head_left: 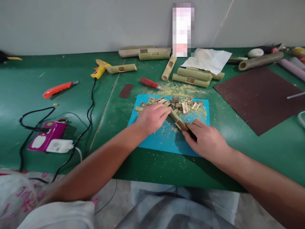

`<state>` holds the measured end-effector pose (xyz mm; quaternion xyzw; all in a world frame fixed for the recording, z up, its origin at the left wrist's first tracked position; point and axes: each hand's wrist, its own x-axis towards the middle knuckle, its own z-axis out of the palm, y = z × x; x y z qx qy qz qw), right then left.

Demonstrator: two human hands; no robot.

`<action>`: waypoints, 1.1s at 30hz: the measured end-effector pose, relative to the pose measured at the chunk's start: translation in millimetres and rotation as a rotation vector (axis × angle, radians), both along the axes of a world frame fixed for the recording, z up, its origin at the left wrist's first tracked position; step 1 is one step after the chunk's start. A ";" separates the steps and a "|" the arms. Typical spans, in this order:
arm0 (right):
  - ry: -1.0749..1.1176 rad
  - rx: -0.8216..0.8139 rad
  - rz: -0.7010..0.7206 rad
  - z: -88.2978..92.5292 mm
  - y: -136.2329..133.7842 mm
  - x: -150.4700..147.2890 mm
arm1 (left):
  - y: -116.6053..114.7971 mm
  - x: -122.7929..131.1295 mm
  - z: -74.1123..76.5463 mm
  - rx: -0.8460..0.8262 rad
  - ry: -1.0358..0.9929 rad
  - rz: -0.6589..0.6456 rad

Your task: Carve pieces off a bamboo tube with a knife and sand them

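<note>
A bamboo tube (pixel 176 119) with a rectangular notch cut in its side lies slanted between my two hands, above a blue sheet (pixel 157 142). The far left end of the tube is in the closed fingers of my left hand (pixel 153 117). At its near right end, my right hand (pixel 205 135) grips it with the thumb below and the fingers over the top; that end is hidden. Bamboo chips and shavings (pixel 184 106) are heaped on the sheet just beyond my hands. Past the heap lies a red-handled carving knife (pixel 151 83).
Several notched bamboo tubes (pixel 190 79) lie at the back. Left are a yellow glue gun (pixel 101 68), an orange utility knife (pixel 59 89) and a purple power strip (pixel 47 136) with cables. A brown sheet (pixel 262 98) lies right, white paper (pixel 206 59) behind. A blurred-out upright rectangle leans on the wall.
</note>
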<state>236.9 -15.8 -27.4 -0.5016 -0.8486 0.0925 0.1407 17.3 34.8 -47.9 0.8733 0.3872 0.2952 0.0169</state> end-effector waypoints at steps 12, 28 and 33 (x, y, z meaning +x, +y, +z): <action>0.010 0.012 0.028 -0.8 -0.5 1.1 | 1.7 -2.0 2.1 -0.043 0.013 -0.053; 0.010 0.027 0.031 -1.0 -0.9 1.6 | 2.0 -3.1 5.4 0.001 0.048 -0.004; -0.003 0.006 0.027 0.3 -1.9 0.3 | 0.3 -1.6 4.2 -0.019 0.067 -0.037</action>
